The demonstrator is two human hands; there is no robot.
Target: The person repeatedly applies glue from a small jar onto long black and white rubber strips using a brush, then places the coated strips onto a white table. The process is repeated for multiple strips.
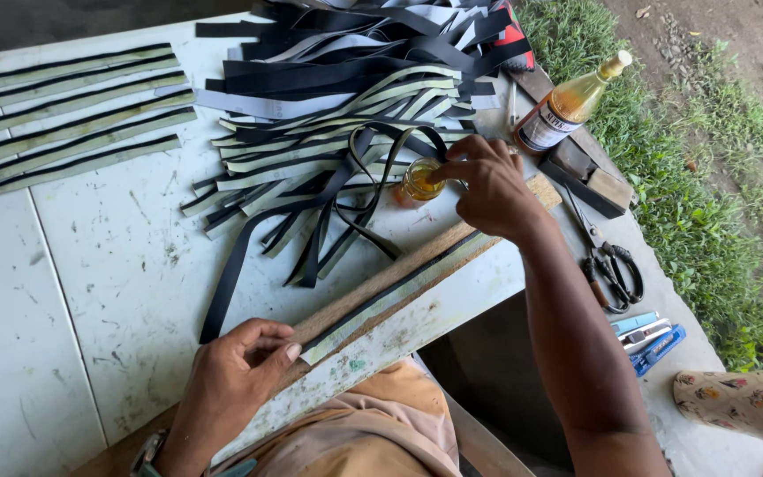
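Left hand grip pressed on strip atop wooden board, right hand grip pinched at small glue jar

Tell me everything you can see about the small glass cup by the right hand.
The small glass cup is clear and round, holding an amber liquid. It stands upright on the white table, at the edge of the heap of black and pale strips, with one black looped strip curving around it. The right hand reaches over it from the right, fingers at its rim. The bottle of similar liquid lies tilted behind it, apart.
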